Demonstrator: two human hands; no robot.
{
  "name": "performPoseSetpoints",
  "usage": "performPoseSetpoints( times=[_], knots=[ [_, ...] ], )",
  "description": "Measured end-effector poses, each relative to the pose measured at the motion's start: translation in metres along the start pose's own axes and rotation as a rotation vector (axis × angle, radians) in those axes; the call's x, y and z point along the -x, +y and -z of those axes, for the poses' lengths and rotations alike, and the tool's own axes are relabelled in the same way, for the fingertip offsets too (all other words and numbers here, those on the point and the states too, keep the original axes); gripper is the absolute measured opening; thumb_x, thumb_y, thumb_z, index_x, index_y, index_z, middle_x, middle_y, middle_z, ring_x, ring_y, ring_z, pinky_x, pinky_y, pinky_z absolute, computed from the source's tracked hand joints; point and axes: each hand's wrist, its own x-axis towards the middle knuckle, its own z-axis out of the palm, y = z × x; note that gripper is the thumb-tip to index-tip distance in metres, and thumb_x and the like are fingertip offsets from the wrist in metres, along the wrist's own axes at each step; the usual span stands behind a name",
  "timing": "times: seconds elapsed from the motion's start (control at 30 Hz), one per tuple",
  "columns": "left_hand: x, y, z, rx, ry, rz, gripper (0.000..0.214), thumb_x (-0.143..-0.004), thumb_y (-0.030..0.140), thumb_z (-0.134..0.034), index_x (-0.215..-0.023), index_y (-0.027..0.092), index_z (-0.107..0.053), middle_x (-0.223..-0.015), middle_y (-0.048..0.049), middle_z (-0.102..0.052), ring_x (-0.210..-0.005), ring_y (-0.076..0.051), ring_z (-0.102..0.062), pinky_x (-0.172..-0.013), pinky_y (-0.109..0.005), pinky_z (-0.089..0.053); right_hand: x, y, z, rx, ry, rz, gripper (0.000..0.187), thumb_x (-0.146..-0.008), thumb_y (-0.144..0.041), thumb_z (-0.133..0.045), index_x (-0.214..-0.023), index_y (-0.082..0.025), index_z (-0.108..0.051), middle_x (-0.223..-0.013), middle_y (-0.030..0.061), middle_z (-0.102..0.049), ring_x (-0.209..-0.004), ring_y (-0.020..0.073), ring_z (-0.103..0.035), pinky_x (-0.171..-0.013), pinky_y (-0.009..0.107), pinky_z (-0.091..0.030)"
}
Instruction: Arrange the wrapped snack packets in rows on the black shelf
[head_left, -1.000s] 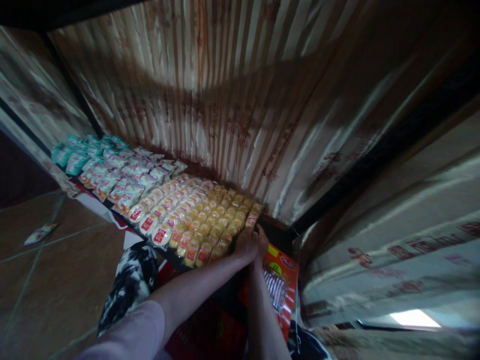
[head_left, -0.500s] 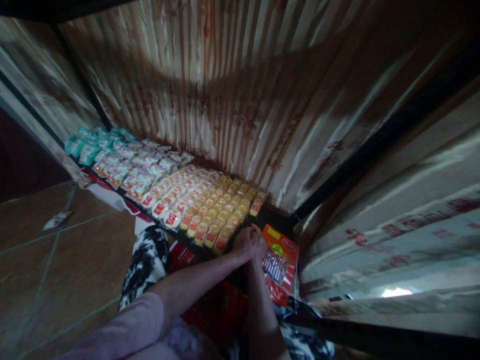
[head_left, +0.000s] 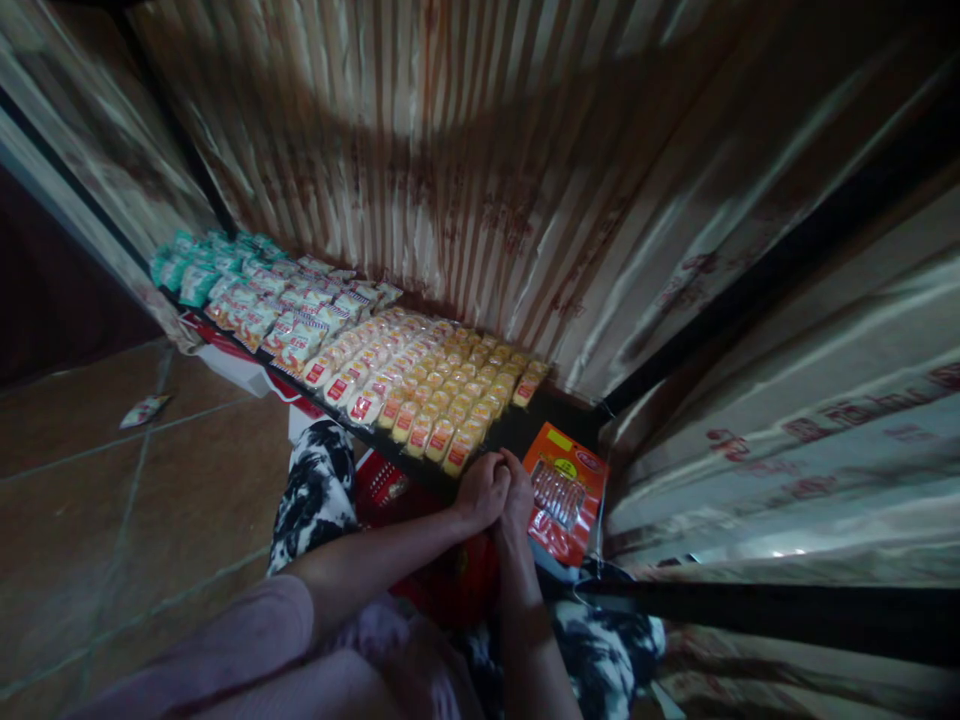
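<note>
A small snack stall, set low to the ground.
Rows of sealed snack packs (head_left: 420, 400) lie sorted by kind and colour along a long black shelf (head_left: 529, 430), like stock laid out for sale, with an orange pack (head_left: 570, 485) at its end. Shiny printed sheeting (head_left: 450, 150) hangs as walls around it, and one stray packet (head_left: 145, 410) lies on the tiled floor (head_left: 90, 520).

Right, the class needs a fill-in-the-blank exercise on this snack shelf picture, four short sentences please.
1. The left hand and right hand are pressed ____ near the shelf edge.
2. The orange package lies to the ____ of both hands.
3. A lone wrapper lies on the tiled ____.
4. The green packets sit at the row's far ____ end.
Missing words: together, right, floor, left.
</note>
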Motion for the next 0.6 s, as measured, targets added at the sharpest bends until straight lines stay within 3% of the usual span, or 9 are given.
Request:
performPoseSetpoints(
  times=[0.23, 0.33, 0.47, 0.6],
  knots=[
    [0.036, 0.005, 0.042, 0.065, 0.047, 0.045, 0.023, -0.079, 0.011, -0.042, -0.093, 0.019, -0.057, -0.095, -0.0065, -0.063, -0.092, -0.019, -0.058, -0.089, -0.034, -0.045, 0.031, -0.011, -0.002, 0.058, -0.022, 0.085, 0.039, -0.077, -0.024, -0.034, -0.101, -0.014, -0.063, -0.095, 0.0138, -0.065, -0.089, 0.0231, -0.057, -0.080, 0.040, -0.046],
    [0.058, 0.000, 0.058, 0.083, 0.029, -0.022, 0.018, -0.078, 0.014, -0.043, -0.091, 0.018, -0.054, -0.091, -0.0049, -0.062, -0.088, -0.017, -0.057, -0.086, -0.031, -0.045, 0.057, -0.017, -0.003, 0.060, -0.001, 0.159, 0.034, -0.081, -0.021, -0.035, -0.103, -0.016, -0.060, -0.095, 0.0117, -0.063, -0.089, 0.0221, -0.056, -0.081, 0.039, -0.046],
    [0.086, -0.016, 0.077, 0.009, -0.050, -0.093, 0.014, -0.074, 0.014, -0.047, -0.086, 0.017, -0.052, -0.085, -0.0037, -0.059, -0.082, -0.016, -0.055, -0.082, -0.029, -0.045, 0.094, -0.019, -0.006, 0.009, 0.005, 0.294, 0.028, -0.084, -0.021, -0.038, -0.105, -0.016, -0.056, -0.096, 0.0114, -0.061, -0.092, 0.0224, -0.055, -0.080, 0.040, -0.047],
    [0.103, -0.032, 0.087, -0.069, -0.153, -0.096, 0.012, -0.073, 0.015, -0.047, -0.084, 0.018, -0.051, -0.084, -0.0037, -0.057, -0.081, -0.016, -0.054, -0.081, -0.028, -0.045, 0.113, -0.014, -0.011, 0.002, -0.033, 0.418, 0.025, -0.083, -0.020, -0.040, -0.102, -0.017, -0.057, -0.097, 0.0113, -0.061, -0.099, 0.0242, -0.053, -0.085, 0.044, -0.045]
  ],
)
